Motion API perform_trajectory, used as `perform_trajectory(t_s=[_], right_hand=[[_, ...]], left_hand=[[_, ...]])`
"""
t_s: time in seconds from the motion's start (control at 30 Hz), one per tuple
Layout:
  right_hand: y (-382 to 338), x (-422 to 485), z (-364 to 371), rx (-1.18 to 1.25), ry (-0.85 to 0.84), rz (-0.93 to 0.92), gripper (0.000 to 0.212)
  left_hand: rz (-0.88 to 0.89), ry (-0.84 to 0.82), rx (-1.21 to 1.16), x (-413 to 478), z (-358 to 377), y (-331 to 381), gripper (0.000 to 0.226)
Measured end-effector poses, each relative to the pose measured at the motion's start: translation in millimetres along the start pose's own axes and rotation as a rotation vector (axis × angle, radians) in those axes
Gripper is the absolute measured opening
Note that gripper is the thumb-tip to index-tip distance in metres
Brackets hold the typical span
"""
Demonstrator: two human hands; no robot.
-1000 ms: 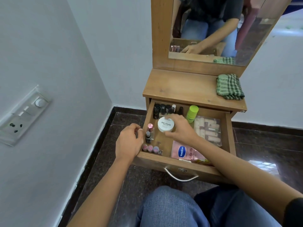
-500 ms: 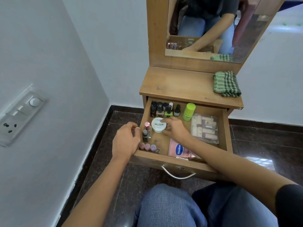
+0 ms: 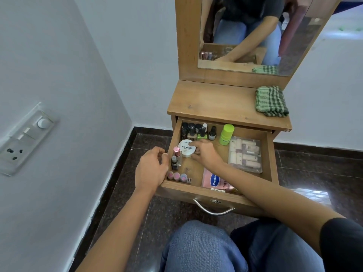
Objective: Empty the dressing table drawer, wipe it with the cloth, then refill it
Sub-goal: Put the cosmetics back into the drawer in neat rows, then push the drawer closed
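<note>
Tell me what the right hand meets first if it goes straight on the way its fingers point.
The white round tub: the right hand points left and its fingers seem to hold the tub's edge. Past it stands a pink-capped bottle.

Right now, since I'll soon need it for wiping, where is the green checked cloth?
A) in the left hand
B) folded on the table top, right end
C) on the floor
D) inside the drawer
B: the green checked cloth lies folded on the right end of the dressing table top, while the left hand grips the side wall of the open drawer and the right hand holds the white tub.
</note>
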State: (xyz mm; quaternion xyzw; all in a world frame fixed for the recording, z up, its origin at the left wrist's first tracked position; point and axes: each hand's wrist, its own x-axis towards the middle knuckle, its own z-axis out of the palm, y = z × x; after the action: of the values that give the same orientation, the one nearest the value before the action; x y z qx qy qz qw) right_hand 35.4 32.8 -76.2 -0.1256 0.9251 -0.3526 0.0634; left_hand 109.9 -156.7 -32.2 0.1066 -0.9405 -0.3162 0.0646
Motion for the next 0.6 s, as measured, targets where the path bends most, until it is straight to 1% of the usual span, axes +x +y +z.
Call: perform_trajectory(t_s=[0.13, 0.23, 0.3, 0.4, 0.6], right_hand=[[-3, -2, -13, -0.042, -0.017, -0.032, 0.043], [-11, -11, -32, -0.078, 0.036, -0.049, 0.041], [-18, -24, -47, -0.061, 0.091, -0.043, 0.041], [-23, -55, -64, -0.084, 0.161, -0.078, 0.041], [-18, -129, -73, -0.187, 0.206, -0.08, 0.055]], left_hand=[[-0.008, -0.001, -0.002, 0, -2, 1, 0.022], [0.008, 0.007, -0.013, -2, -4, 3, 0.022], [0.036, 0.014, -0.019, -2, -6, 5, 0.025], [0.101, 0.014, -0.026, -3, -8, 6, 0.029], [0.283, 0.073, 0.068, -11, -13, 15, 0.038]])
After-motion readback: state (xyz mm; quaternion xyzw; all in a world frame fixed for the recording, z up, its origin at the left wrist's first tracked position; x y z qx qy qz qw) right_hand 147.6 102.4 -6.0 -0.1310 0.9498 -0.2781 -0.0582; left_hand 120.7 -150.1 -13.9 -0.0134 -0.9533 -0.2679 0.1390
